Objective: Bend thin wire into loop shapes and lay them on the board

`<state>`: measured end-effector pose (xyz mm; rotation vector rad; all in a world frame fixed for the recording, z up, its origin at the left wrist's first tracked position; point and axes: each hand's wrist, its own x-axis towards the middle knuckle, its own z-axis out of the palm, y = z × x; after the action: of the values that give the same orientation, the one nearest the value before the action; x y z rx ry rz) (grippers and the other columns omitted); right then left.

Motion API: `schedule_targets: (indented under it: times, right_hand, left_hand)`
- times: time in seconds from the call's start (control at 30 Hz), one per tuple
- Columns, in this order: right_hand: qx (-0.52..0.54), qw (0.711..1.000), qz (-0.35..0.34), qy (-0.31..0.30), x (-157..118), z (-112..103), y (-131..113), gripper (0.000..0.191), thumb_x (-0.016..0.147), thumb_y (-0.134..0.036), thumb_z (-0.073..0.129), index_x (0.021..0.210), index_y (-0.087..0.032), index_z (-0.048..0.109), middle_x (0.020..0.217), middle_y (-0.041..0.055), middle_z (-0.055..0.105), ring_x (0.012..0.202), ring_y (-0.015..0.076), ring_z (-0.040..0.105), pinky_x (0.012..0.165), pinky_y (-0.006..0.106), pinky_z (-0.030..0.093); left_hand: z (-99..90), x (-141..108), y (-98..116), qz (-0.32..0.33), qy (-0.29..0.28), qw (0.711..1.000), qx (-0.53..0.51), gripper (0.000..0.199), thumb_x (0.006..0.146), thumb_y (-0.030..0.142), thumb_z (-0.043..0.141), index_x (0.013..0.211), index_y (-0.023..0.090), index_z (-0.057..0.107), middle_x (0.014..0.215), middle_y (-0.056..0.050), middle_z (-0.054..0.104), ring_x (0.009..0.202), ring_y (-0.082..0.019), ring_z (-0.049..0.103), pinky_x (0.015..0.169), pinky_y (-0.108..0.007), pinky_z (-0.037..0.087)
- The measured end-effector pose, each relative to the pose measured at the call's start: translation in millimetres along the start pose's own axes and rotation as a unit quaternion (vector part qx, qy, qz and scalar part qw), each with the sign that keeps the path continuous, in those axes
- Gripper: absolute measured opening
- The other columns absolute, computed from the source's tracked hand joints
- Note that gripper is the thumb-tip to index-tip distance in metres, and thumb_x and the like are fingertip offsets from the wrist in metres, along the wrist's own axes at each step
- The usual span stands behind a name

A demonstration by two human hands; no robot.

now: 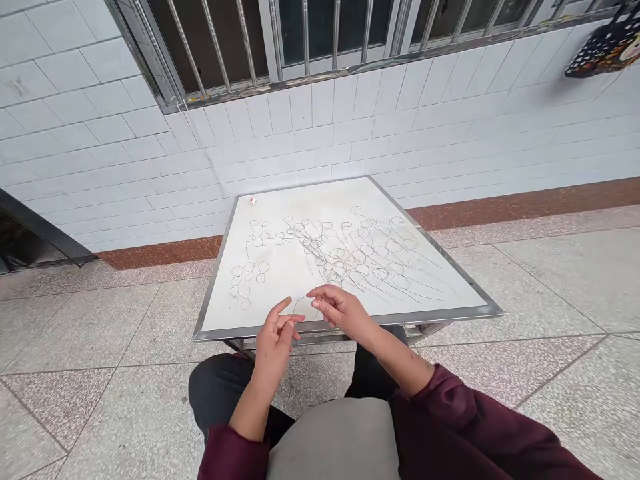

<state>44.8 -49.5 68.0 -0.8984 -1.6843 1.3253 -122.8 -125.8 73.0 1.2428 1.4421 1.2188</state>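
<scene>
A thin dark wire [299, 299] arcs between my two hands just over the table's near edge. My left hand [277, 333] pinches one end of it between thumb and fingers, with the index finger raised. The fingertips of my right hand [337, 310] close on the other end, a little higher and to the right. Beyond my hands, many wires with looped ends [360, 255] lie in a loose, overlapping spread on the white table. Several figure-eight wire pieces [263, 272] lie apart from them at the left.
The white table [300, 200] has a grey metal rim and stands close to a tiled wall [310, 147]. A small red-and-white object [253, 201] is at its far left corner. Barred windows [320, 33] are above; a patterned bag [603, 47] hangs at upper right.
</scene>
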Motion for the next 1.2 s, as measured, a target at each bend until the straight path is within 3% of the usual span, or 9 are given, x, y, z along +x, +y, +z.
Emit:
schedule_targets:
  times: [0.13,0.27,0.43,0.53,0.67,0.73,0.87,1.0,1.2]
  right_hand:
    - [0.059,0.997,0.035,-0.023,-5,4,3,0.031,0.086,-0.046,0.055,0.103,-0.021,0.062,0.075,-0.0014,0.053,0.052,0.0074,0.050,0.043,0.019,0.042]
    - [0.109,0.992,0.052,-0.032,-10,11,3,0.031,0.085,-0.048,0.057,0.098,-0.020,0.062,0.066,-0.0035,0.054,0.050,0.0078,0.052,0.045,0.020,0.045]
    - [0.128,0.990,0.025,-0.045,-18,16,-2,0.032,0.082,-0.042,0.063,0.106,-0.021,0.062,0.077,-0.0012,0.059,0.055,0.0079,0.056,0.045,0.020,0.047]
    - [0.142,0.989,0.039,-0.032,-20,18,-2,0.029,0.083,-0.041,0.062,0.103,-0.020,0.063,0.073,-0.0020,0.058,0.053,0.0071,0.055,0.044,0.019,0.046]
    - [0.190,0.979,0.037,0.070,-21,20,-5,0.028,0.083,-0.042,0.062,0.100,-0.020,0.060,0.071,-0.0031,0.058,0.052,0.0067,0.055,0.044,0.018,0.047]
    - [0.224,0.968,0.018,0.113,-21,21,-8,0.027,0.084,-0.041,0.063,0.101,-0.021,0.056,0.073,-0.0035,0.059,0.054,0.0070,0.057,0.046,0.018,0.048]
    - [0.267,0.954,-0.010,0.133,-27,32,-12,0.030,0.082,-0.039,0.066,0.102,-0.023,0.050,0.074,-0.0040,0.061,0.059,0.0095,0.063,0.050,0.020,0.053]
    - [0.272,0.958,-0.010,0.090,-36,49,-7,0.028,0.083,-0.037,0.065,0.102,-0.023,0.049,0.074,-0.0038,0.062,0.059,0.0110,0.064,0.053,0.024,0.056]
    - [0.216,0.974,-0.020,0.065,-41,53,1,0.020,0.088,-0.039,0.059,0.099,-0.023,0.053,0.077,-0.0013,0.058,0.063,0.0115,0.060,0.047,0.021,0.051]
  left_hand:
    - [-6.3,-10,7,-0.005,-0.016,1.000,0.015,0.050,0.090,0.039,0.050,0.136,0.021,0.043,0.109,-0.011,0.069,0.066,-0.013,0.055,0.052,-0.023,0.042]
    - [-13.9,-17,7,0.034,0.026,0.996,0.080,0.043,0.093,0.035,0.047,0.134,0.024,0.046,0.107,-0.007,0.070,0.071,-0.013,0.058,0.068,-0.027,0.047]
    - [-20.7,-21,9,0.096,0.013,0.973,0.211,0.040,0.095,0.029,0.041,0.135,0.030,0.046,0.104,-0.003,0.072,0.070,-0.015,0.061,0.071,-0.030,0.047]
    - [-22.5,-24,12,0.182,0.038,0.937,0.295,0.042,0.094,0.024,0.043,0.136,0.027,0.047,0.107,-0.005,0.072,0.087,-0.019,0.064,0.079,-0.034,0.048]
    - [-21.8,-36,8,0.378,0.190,0.836,0.349,0.040,0.082,0.015,0.064,0.121,0.026,0.063,0.106,-0.007,0.072,0.101,-0.026,0.062,0.092,-0.042,0.041]
    - [-16.1,-42,4,0.406,0.201,0.843,0.291,0.035,0.079,0.012,0.067,0.110,0.029,0.068,0.096,-0.004,0.075,0.090,-0.023,0.065,0.087,-0.039,0.043]
    - [7.0,-41,2,0.160,0.157,0.975,0.011,0.032,0.085,0.025,0.062,0.117,0.023,0.062,0.098,-0.006,0.072,0.091,-0.019,0.065,0.084,-0.034,0.048]
    - [23.1,-29,5,0.032,0.139,0.965,-0.222,0.037,0.082,0.031,0.067,0.116,0.020,0.059,0.101,-0.007,0.070,0.094,-0.017,0.065,0.087,-0.031,0.047]
    - [18.1,-25,4,0.011,0.161,0.951,-0.265,0.028,0.078,0.030,0.071,0.103,0.017,0.066,0.088,-0.004,0.071,0.074,-0.011,0.062,0.074,-0.025,0.047]
